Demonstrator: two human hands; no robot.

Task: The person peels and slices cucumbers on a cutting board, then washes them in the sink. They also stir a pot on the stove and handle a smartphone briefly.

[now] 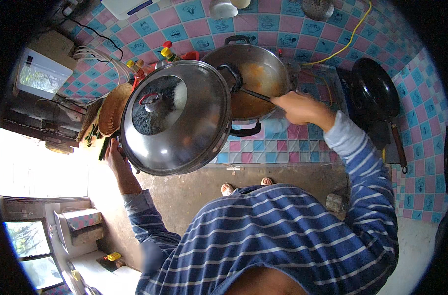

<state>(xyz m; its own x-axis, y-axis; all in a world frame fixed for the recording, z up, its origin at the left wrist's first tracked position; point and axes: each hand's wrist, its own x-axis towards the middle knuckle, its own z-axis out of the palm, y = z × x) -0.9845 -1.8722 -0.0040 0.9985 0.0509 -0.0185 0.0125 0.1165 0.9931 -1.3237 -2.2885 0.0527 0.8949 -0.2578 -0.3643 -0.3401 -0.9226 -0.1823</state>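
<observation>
A domed steel lid (pixel 209 107) with a glass window and a red-trimmed knob covers a pan; a black loop handle (pixel 235 75) juts from its right side. My left hand (pixel 117 160) grips the pan's opposite side at the lid's left edge, its grip partly hidden. Behind and to the right, a steel wok (pixel 281 68) holds a shallow orange-brown liquid. Over that wok, my right hand (pixel 301 108) closes around a slim black handle (pixel 257 95). The far end of this handle meets or passes behind the loop handle; which one, I cannot tell.
Sauce bottles (pixel 168 53) and a woven basket (pixel 115 108) stand left of the wok. A black frying pan (pixel 376 88) leans by the right wall. A yellow hose (pixel 351 38) runs along the tiled wall. The counter's front edge (pixel 275 163) lies before my feet.
</observation>
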